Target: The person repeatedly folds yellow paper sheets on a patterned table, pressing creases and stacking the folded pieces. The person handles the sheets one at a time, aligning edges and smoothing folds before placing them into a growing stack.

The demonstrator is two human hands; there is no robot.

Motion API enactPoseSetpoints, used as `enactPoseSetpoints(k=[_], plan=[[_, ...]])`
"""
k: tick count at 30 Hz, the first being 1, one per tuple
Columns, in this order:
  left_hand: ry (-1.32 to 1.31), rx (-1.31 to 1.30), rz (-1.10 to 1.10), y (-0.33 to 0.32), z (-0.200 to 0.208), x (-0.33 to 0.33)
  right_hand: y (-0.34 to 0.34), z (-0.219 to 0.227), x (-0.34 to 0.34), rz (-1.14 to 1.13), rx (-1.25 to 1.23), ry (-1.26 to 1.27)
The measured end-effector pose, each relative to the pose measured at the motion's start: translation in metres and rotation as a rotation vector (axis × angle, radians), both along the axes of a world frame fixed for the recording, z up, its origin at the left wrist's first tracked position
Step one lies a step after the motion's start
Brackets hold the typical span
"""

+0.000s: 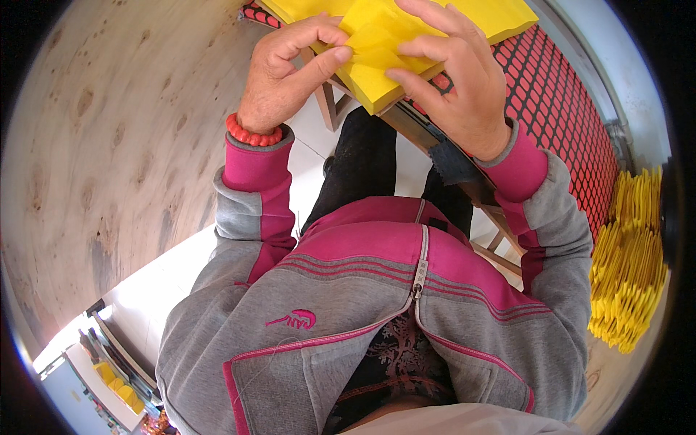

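At the top middle, a thin yellow paper-like sheet (377, 58) lies with raised folds on top of other yellow sheets (500, 16). My left hand (290, 69), with a red beaded bracelet (252, 132) at its wrist, pinches the sheet's left part between thumb and forefinger. Over the right part, my right hand (464, 80) has its fingers curved and spread apart. Its thumb and forefinger tips rest on the yellow surface with a gap between them. The far edge of the yellow sheets runs out of view.
Beneath the sheets is a bench with a red-and-black patterned cover (540, 80) and wooden legs. A large wooden board (123, 145) fills the left. Stacked yellow folded pieces (629, 268) stand at the right. More yellow pieces (119, 388) sit at the lower left.
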State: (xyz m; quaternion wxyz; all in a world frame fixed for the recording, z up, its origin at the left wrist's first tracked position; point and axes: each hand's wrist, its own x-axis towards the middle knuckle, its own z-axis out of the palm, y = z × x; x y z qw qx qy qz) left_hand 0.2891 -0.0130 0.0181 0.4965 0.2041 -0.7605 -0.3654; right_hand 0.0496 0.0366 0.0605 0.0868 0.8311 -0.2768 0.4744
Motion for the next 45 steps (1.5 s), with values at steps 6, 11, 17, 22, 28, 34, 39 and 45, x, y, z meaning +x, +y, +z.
enactPoseSetpoints(k=[6, 11, 17, 22, 28, 34, 39, 45], plan=[[-0.065, 0.041, -0.054, -0.001, -0.001, 0.006, 0.002, 0.001, -0.002, -0.02, -0.039, 0.021], [0.026, -0.011, 0.055, 0.001, -0.002, -0.002, 0.002, 0.001, -0.004, -0.027, -0.041, 0.075], [0.003, 0.018, 0.068, 0.002, 0.0, -0.002, 0.001, 0.002, -0.002, -0.073, -0.038, 0.118], [-0.054, -0.129, 0.094, 0.002, 0.004, -0.001, 0.008, 0.006, -0.002, -0.044, 0.056, 0.114], [-0.058, -0.137, 0.287, 0.021, 0.012, -0.023, 0.007, 0.006, -0.002, -0.045, 0.14, 0.015], [-0.15, -0.214, 0.375, 0.033, 0.014, -0.029, -0.001, 0.001, -0.003, -0.041, 0.089, -0.026], [-0.079, -0.347, 0.386, 0.018, -0.006, -0.033, 0.012, 0.026, -0.013, 0.015, 0.213, -0.146], [0.067, -0.264, 0.349, 0.01, -0.014, -0.034, 0.123, 0.006, -0.034, 0.129, 0.441, 0.162]])
